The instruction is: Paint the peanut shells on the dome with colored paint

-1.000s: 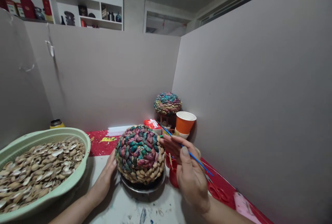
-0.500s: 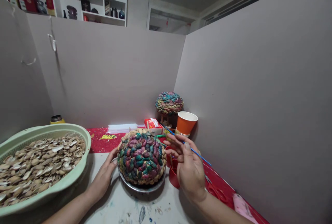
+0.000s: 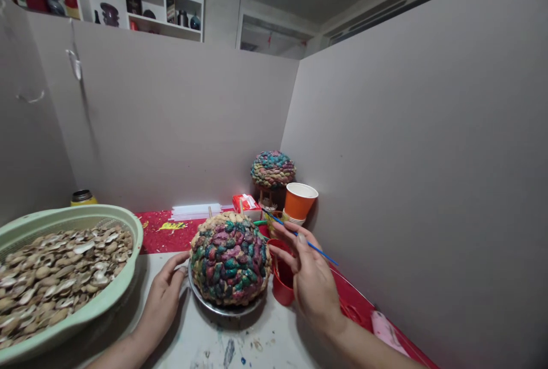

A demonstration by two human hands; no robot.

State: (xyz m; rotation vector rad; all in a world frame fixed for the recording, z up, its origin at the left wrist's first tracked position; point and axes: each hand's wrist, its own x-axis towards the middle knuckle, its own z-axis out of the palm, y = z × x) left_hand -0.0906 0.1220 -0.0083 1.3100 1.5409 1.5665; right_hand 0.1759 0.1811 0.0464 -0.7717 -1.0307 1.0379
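Note:
A dome (image 3: 231, 263) covered in nut-like shells, painted purple, teal and green with a bare tan rim, rests in a shallow metal dish (image 3: 226, 310) in front of me. My left hand (image 3: 161, 295) is at its left side, fingers stretched and slightly apart, fingertips at the edge of dome and dish. My right hand (image 3: 311, 272) holds a thin blue paintbrush (image 3: 317, 250), its tip pointing up and left, away from the dome. Extended fingers of that hand reach the dome's right edge. Just behind them stands a red cup (image 3: 282, 289), partly covered by the hand.
On the left, a pale green basket (image 3: 137, 243) holds many empty shells. At the back are a second painted dome (image 3: 274, 169), an orange paper cup (image 3: 299, 203), a red tissue pack (image 3: 245, 202) and white sticks (image 3: 194, 211). Grey partitions (image 3: 411, 146) enclose the table.
The whole view has shifted slightly. My left fingers, which reached around the dome's left side, have drawn back to its edge. My right hand keeps the brush and has moved little.

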